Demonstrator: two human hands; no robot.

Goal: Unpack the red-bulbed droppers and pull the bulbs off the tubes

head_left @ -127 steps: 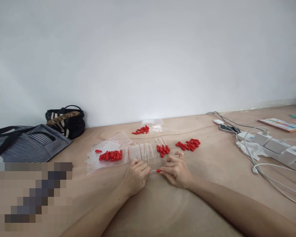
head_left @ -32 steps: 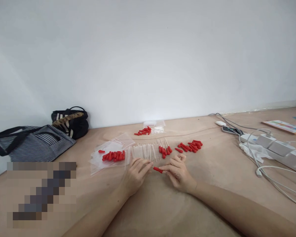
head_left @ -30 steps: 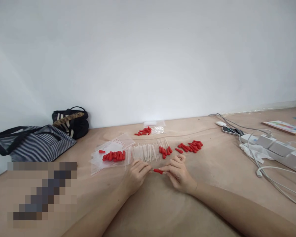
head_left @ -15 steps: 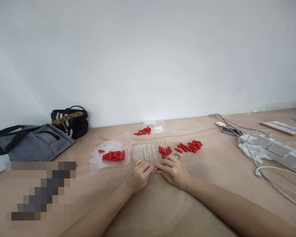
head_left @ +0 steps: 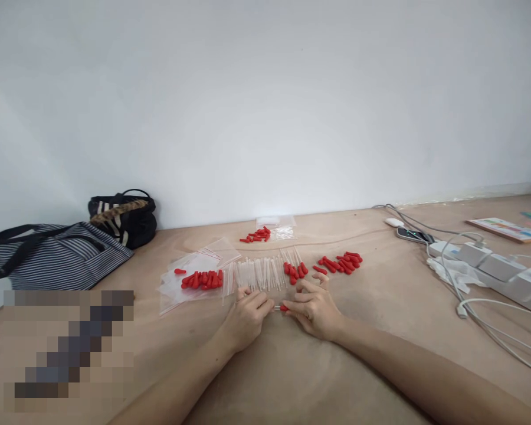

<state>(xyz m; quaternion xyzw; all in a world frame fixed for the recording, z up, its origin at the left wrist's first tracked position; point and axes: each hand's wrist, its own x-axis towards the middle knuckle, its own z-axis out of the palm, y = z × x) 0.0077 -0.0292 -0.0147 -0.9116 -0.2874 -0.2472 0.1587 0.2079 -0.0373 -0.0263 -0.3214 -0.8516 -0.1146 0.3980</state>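
Note:
My left hand [head_left: 244,316] and my right hand [head_left: 313,309] meet low over the tan table [head_left: 292,378], fingers pinched. Between them sits a small red rubber cap [head_left: 284,307], held by my right fingertips, with a thin clear tube end [head_left: 276,307] in my left fingertips touching it. Just beyond the hands lies a row of clear tubes [head_left: 259,274]. Red caps lie in piles: on clear bags at the left [head_left: 200,279], beside the tubes [head_left: 295,271], to the right [head_left: 340,262] and farther back [head_left: 255,235].
A striped bag [head_left: 48,255] and a black bag [head_left: 123,216] sit at the left by the wall. At the right are a power strip with chargers and cables [head_left: 495,265], a phone [head_left: 412,235] and a book [head_left: 507,229]. A blurred patch covers the lower left.
Over the last second the hands moved closer together, and less of the red cap shows between the fingertips. The piles on the table have not moved.

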